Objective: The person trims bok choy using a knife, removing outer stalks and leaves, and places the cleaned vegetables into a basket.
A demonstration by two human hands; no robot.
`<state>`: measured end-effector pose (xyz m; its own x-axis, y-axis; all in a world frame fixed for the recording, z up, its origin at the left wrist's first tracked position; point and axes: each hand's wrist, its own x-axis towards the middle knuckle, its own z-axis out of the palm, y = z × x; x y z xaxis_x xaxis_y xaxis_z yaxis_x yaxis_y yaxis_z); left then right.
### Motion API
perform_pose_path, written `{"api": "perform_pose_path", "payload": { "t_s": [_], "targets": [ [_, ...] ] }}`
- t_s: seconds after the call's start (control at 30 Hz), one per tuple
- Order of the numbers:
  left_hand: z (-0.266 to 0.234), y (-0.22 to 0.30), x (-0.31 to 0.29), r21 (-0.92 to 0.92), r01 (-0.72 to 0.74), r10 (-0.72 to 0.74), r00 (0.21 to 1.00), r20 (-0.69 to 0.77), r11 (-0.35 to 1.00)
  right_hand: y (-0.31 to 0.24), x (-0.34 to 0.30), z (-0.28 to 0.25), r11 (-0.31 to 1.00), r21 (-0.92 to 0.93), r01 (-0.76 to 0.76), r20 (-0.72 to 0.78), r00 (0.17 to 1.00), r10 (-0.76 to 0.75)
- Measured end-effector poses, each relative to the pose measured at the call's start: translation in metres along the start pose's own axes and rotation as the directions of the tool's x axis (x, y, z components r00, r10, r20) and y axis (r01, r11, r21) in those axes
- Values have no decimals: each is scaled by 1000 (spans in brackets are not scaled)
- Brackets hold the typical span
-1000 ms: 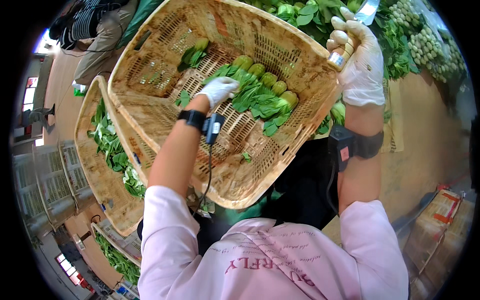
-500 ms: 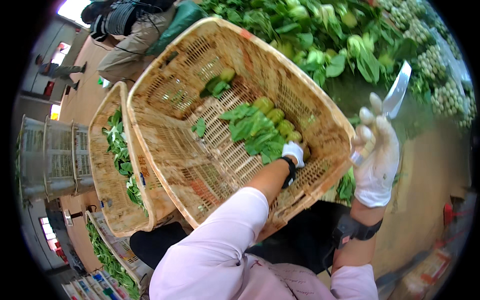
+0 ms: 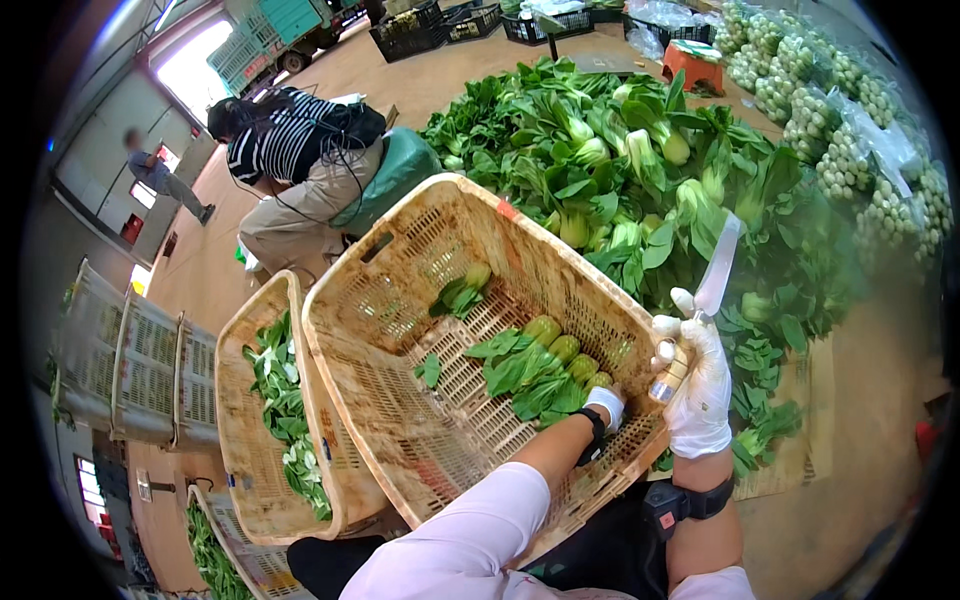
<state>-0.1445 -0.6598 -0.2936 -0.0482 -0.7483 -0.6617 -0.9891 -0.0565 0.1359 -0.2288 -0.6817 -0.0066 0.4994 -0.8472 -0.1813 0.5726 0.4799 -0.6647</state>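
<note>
My left hand point(image 3: 606, 402), in a white glove, reaches down into a large, stained plastic basket point(image 3: 390, 270). It closes around a bok choy at the near end of a row of bok choy point(image 3: 565, 349), its fingers partly hidden. The row lies with pale green bases toward the right wall and leaves to the left. One more bok choy point(image 3: 465, 288) rests by the far wall, and a loose leaf point(image 3: 428, 371) is on the basket floor. Outside the right rim, my gloved right hand point(image 3: 702, 395) grips a knife point(image 3: 717, 270), blade pointing up.
A big heap of bok choy point(image 3: 640, 150) lies beyond the basket, with bagged pale vegetables point(image 3: 830, 140) at the far right. Another basket point(image 3: 250, 440) with leaves stands at left. A person in a striped top point(image 3: 310, 140) sits bent over; a red stool point(image 3: 693, 68) stands far off.
My view has tilted up, bringing in the truck, black crates and more of the heap. My left hand stays at the row's near end; my right hand with the knife is nearer the basket rim.
</note>
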Motion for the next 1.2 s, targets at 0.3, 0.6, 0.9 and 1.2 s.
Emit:
{"api": "perform_pose_path", "payload": {
  "t_s": [0.3,0.6,0.9,1.2],
  "targets": [
    [47,-58,-31,-526,-61,74,997,5,848,7,-11,17,998,-63,10,64,998,-6],
    [-82,-109,-215,-874,-357,-29,921,-388,330,46,-17,39,732,-587,345,360,921,-146],
    [-76,-91,-451,-606,-761,-418,486,-768,230,102,-90,121,790,-600,131,586,744,321],
    [35,-99,-537,-613,-789,-649,441,-620,49,179,-173,152,813,-500,298,781,561,275]
  ]
}}
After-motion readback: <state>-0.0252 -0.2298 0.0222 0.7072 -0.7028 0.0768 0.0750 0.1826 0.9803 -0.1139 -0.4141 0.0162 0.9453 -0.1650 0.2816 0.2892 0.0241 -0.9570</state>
